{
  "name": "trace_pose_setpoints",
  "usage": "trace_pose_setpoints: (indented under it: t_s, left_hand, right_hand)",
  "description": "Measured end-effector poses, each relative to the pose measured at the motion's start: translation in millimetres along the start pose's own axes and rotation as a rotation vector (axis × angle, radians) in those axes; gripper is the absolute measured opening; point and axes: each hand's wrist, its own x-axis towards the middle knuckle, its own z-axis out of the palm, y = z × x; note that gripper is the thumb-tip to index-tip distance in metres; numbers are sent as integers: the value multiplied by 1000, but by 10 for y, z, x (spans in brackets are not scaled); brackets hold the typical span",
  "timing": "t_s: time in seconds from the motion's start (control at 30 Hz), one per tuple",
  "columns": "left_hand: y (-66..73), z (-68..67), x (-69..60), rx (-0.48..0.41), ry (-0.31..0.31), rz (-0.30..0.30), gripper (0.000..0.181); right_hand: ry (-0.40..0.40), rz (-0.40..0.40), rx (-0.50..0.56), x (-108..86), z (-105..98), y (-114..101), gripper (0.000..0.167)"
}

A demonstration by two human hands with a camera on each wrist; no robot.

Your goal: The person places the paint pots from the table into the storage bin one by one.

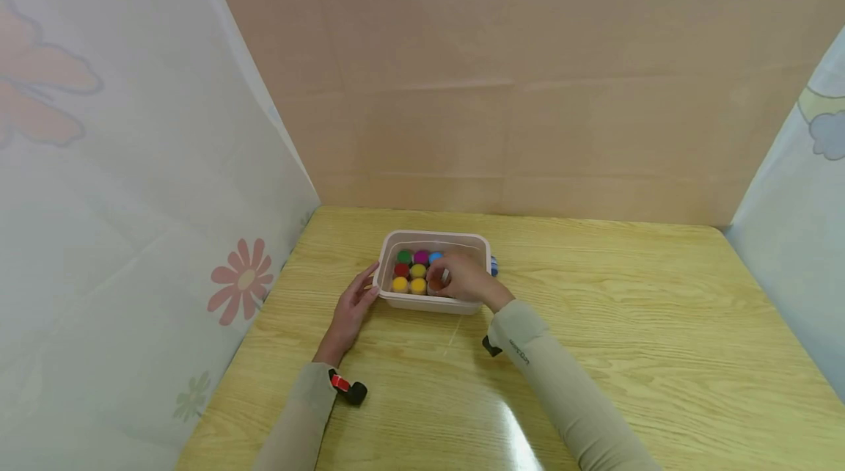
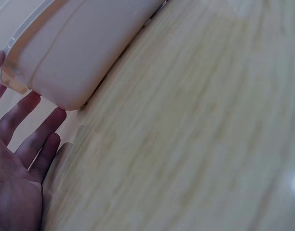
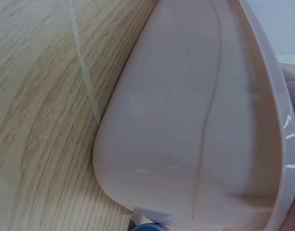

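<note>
In the head view a pale pink plastic box (image 1: 432,302) stands on the table, with several small jars inside whose lids are green, purple, blue, red and yellow. My right hand (image 1: 465,279) reaches over the near right part of the box. Its fingers and thumb pinch a small jar with a reddish-brown lid (image 1: 436,284) in the near row. My left hand (image 1: 350,313) touches the left end of the box, its fingers loosely extended. The left wrist view shows these fingers (image 2: 29,125) against the box's end wall (image 2: 75,72). In the right wrist view the box wall (image 3: 162,120) hides most of the right hand.
Just outside the right end of the box is a blue-topped item (image 1: 494,265), partly hidden; its round blue top (image 3: 150,227) shows in the right wrist view. The wood-grain table (image 1: 627,324) is bordered by a tan back sheet (image 1: 515,89) and printed side sheets.
</note>
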Motion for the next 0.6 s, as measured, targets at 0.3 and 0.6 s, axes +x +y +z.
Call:
trace_pose_setpoints:
  t_s: [0.3,0.6]
  left_hand:
    - [4,4,0,10,5,5,50]
    - [10,11,-3,-6,7,3,49]
  right_hand:
    - [-5,4,-19,7,9,-2,11]
    - [-13,16,-23,4,9,3,16]
